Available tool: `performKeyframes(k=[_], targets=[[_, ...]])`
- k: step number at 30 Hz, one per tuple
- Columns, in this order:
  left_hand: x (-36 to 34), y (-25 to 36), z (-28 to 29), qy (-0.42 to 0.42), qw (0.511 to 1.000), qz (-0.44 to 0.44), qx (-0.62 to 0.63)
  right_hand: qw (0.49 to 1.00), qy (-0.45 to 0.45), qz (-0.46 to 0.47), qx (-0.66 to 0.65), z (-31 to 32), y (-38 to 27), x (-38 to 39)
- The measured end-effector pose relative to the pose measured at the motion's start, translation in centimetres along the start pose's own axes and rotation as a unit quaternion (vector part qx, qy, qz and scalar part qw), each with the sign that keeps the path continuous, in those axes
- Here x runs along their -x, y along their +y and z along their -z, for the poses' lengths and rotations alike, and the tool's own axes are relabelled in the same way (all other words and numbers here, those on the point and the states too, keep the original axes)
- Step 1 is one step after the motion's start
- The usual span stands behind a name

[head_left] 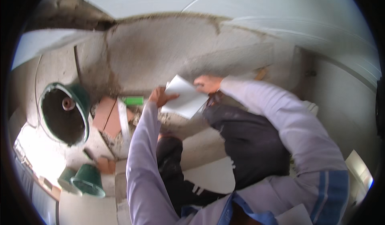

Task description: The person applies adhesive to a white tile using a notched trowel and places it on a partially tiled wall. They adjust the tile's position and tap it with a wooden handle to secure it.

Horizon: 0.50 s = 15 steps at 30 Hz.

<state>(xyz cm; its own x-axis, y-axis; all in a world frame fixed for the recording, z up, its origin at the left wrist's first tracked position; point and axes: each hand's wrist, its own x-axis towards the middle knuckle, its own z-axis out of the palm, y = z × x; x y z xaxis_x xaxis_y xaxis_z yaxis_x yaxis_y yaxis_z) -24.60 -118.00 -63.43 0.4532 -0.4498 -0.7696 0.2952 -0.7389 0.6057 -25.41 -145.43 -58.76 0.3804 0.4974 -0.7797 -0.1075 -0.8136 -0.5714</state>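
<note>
My left hand [159,97] is closed on the left side of a white square tile [183,100], thumb lying across its face; another pale edge shows just beneath it. At the tile's upper right edge my right hand [205,83] has its fingers curled round the rim, fingertips partly hidden. The tile is held tilted above the gap between my dark-trousered knees. Left of my left hand lie a bright green object [134,101], a pair of terracotta tiles [105,114] and a pale strip [123,120], among crumbs of rubble.
A large green bucket [79,100] with grey residue stands left; smaller buckets [89,179] sit below it, near a trowel [89,154]. A rough concrete step [152,52] spans ahead under white walls. A pale board [357,169] leans at right, and another white piece [212,175] lies below me.
</note>
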Motion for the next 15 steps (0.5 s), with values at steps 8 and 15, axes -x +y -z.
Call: performKeyframes(k=[8, 15], targets=[[-2.6, -2.7, 3.0, -0.021, 0.998, -0.033, 0.044, 0.997, 0.071, 0.011, -0.034, 0.5, -0.8, -4.2], [-2.8, -2.3, 2.7, -0.012, 0.998, -0.053, -0.039, 0.985, 0.153, 0.052, -0.064, -0.8, -1.1, -7.4]])
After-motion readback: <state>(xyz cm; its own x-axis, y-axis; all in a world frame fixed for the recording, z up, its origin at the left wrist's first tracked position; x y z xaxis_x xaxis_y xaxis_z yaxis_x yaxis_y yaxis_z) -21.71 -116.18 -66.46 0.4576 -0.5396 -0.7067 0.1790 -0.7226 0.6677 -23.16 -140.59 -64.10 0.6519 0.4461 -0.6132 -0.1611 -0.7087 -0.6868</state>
